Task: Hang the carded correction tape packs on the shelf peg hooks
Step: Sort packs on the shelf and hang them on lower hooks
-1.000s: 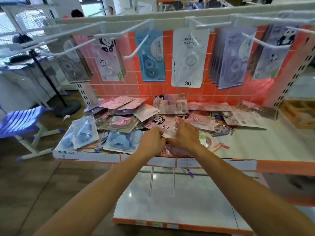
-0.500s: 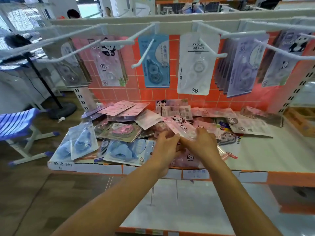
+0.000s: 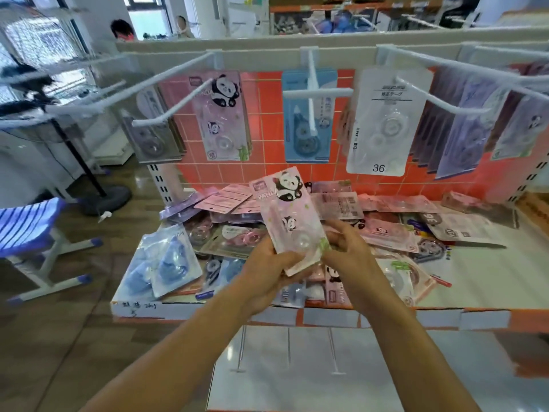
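Pink, panda-printed carded correction tape pack (image 3: 289, 215) stood nearly upright between both hands, its printed face toward the camera and its top leaning slightly left. It was held in the air above the heap, not yet on any hook. A second before, both hands had been down in the heap with their knuckles up. Half a second before, the pack was only just lifted and lay low and slanted.

The left hand (image 3: 267, 272) gripped the pack's lower left edge, fingers curled behind the card and the thumb across its bottom. The right hand (image 3: 350, 251) pinched the lower right corner with bent fingers. How the fingertips behind the card lay could not be told.

Below the hands, the loose heap of pink, white and purple carded packs (image 3: 386, 230) lay as it had earlier on the white shelf board (image 3: 490, 272). Clear-blistered blue packs (image 3: 169, 260) sat at its left end.

Above, the white wire peg hooks (image 3: 172, 93) jutted forward from the top rail. A matching pink panda pack (image 3: 221, 114) hung on the hook left of centre, directly above the held one. A pale blue pack (image 3: 307, 120) hung beside it. A white pack marked 36 (image 3: 383, 120) hung further right, in front of the orange tiled back panel (image 3: 267, 93). The rail and hanging packs appeared lower and closer in the view than before.
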`<move>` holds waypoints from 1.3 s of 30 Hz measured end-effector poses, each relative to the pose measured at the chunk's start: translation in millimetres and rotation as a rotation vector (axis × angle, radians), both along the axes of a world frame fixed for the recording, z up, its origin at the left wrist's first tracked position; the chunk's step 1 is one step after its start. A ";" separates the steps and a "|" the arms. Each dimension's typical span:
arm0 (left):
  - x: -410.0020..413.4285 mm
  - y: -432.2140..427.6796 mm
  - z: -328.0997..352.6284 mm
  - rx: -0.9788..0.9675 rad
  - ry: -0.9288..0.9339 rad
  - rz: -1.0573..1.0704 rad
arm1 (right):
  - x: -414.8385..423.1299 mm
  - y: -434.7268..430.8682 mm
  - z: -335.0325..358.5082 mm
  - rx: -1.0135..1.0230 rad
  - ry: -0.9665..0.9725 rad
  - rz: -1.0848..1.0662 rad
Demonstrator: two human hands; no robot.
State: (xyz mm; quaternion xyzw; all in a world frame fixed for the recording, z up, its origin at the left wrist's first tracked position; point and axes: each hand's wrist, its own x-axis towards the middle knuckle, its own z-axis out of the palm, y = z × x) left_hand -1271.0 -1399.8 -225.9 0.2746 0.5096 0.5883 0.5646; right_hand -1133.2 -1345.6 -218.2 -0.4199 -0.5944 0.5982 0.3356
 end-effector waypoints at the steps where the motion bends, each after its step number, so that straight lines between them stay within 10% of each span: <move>1: -11.1 -3.3 0.0 0.002 0.025 0.000 | -8.5 -1.3 2.8 -0.006 0.021 0.001; 23: -120.8 -60.6 53.6 0.207 0.489 -0.073 | -117.7 -41.2 96.2 0.403 0.436 0.019; 39: -141.0 -76.8 68.8 0.380 0.409 0.024 | -144.5 -70.3 124.8 0.572 0.498 -0.046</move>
